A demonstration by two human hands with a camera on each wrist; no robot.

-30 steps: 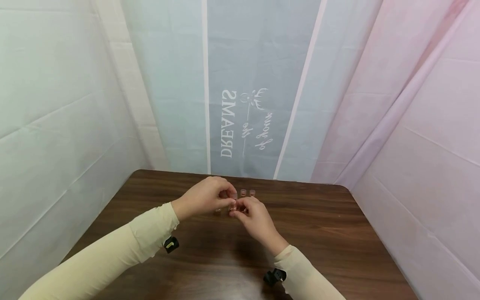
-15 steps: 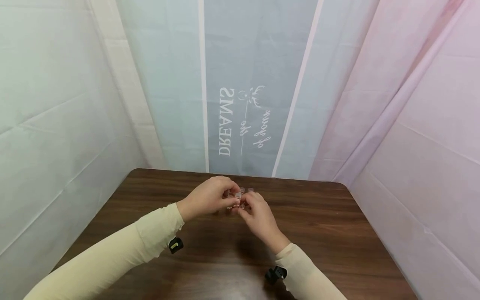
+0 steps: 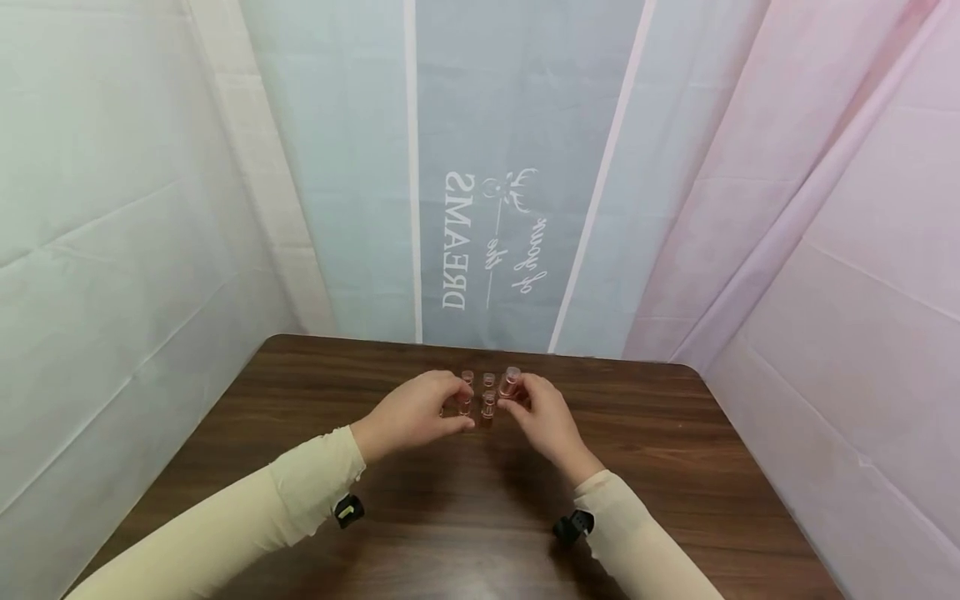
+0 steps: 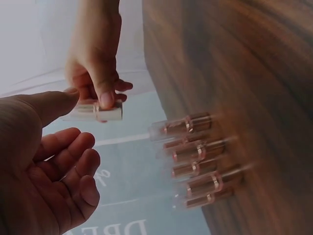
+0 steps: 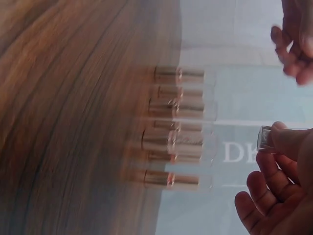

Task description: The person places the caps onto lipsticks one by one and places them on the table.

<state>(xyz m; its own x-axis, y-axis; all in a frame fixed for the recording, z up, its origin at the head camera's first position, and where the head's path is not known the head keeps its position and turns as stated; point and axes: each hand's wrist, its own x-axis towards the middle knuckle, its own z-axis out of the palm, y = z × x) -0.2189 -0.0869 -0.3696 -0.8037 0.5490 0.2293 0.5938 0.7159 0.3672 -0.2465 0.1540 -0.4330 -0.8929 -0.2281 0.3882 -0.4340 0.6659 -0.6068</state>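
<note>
My right hand (image 3: 551, 423) pinches a lipstick tube (image 3: 511, 380) with a clear cap between thumb and fingers, above the table. In the right wrist view, the square end of this tube (image 5: 265, 139) sticks out past the thumb. Several similar rose-gold lipstick tubes (image 3: 488, 407) stand upright in a tight group between the hands. Just left of the group, my left hand (image 3: 414, 415) has its thumb and fingers parted; in the left wrist view nothing lies in its grasp. The left fingers partly hide the nearest tubes in the head view.
The dark wood table (image 3: 645, 475) carries the tubes near its far edge. Behind it hangs a blue-grey printed curtain (image 3: 517, 100) with mirrored lettering. Pale fabric walls (image 3: 135, 208) rise on both sides.
Both hands were together at one tube. Now they have parted: the right hand has moved right with the tube, and the left has let go and drawn slightly back left.
</note>
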